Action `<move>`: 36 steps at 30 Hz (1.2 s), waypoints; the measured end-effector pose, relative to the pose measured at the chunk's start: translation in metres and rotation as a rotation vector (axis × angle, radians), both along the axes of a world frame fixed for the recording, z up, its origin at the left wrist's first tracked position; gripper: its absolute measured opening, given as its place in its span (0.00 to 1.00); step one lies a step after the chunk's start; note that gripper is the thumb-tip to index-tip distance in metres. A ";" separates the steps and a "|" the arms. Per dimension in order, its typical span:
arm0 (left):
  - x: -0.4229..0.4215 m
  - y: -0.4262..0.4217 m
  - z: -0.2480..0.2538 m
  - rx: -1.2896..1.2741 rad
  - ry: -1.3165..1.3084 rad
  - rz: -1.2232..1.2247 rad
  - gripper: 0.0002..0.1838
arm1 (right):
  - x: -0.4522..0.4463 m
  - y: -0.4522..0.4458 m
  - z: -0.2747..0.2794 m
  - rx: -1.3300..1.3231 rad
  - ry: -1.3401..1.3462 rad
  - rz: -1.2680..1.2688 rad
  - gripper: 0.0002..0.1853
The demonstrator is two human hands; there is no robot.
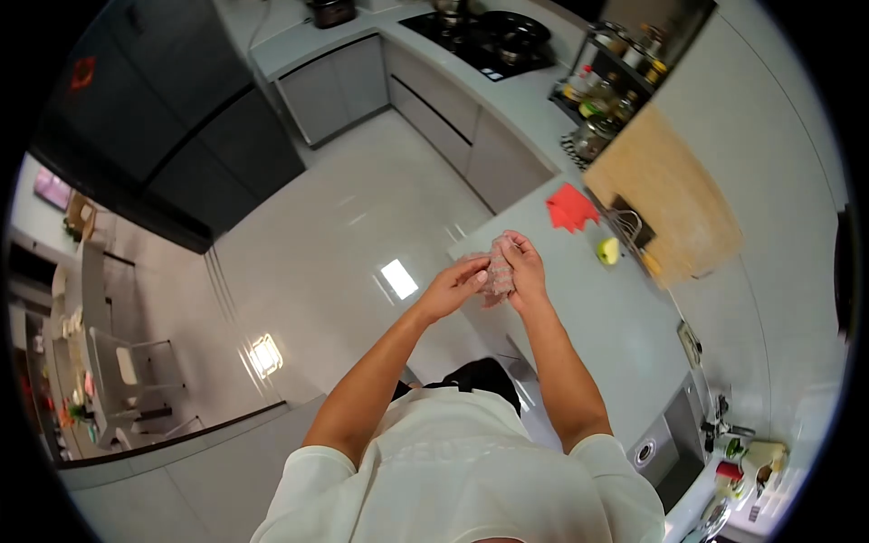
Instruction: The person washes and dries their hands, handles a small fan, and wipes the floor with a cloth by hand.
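Cloth (499, 271) with a reddish pattern on pale fabric, bunched between both hands, in front of the white shirt (471, 462) and near the edge of the table (597, 335). Pinches the near side between thumb and curled fingers of the left hand (455, 287); grips the other side with the right hand (525, 271), thumb against the fabric and fingers folded round the top. Cannot tell whether the cloth touches the table edge

On the table, beyond the right hand, shows a red cloth (572, 207), with a yellow-green fruit (608, 251) just beside a wire rack (625, 220). Leaning at the wall behind, a wooden cutting board (683, 199). Farther along, a rack of bottles (620, 77) and a black hob (480, 50) with a dark pan (514, 32). Nearer the body, to the right, a sink (670, 452)
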State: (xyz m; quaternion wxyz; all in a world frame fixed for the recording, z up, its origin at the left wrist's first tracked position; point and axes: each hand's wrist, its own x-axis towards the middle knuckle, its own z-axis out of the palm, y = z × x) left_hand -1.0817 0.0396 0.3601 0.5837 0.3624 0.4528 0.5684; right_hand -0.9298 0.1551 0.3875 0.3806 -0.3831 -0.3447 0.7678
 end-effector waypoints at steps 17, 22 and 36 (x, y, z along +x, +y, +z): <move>-0.418 0.054 -0.055 -0.311 -0.250 0.461 0.17 | -0.413 0.116 -0.074 -0.287 0.054 0.691 0.18; -0.533 0.099 -0.028 -0.352 0.358 0.391 0.17 | -0.513 0.181 -0.056 0.169 -0.444 1.136 0.12; -0.849 0.177 -0.206 -0.395 0.396 0.072 0.13 | -0.749 0.296 -0.192 0.308 -0.526 1.032 0.18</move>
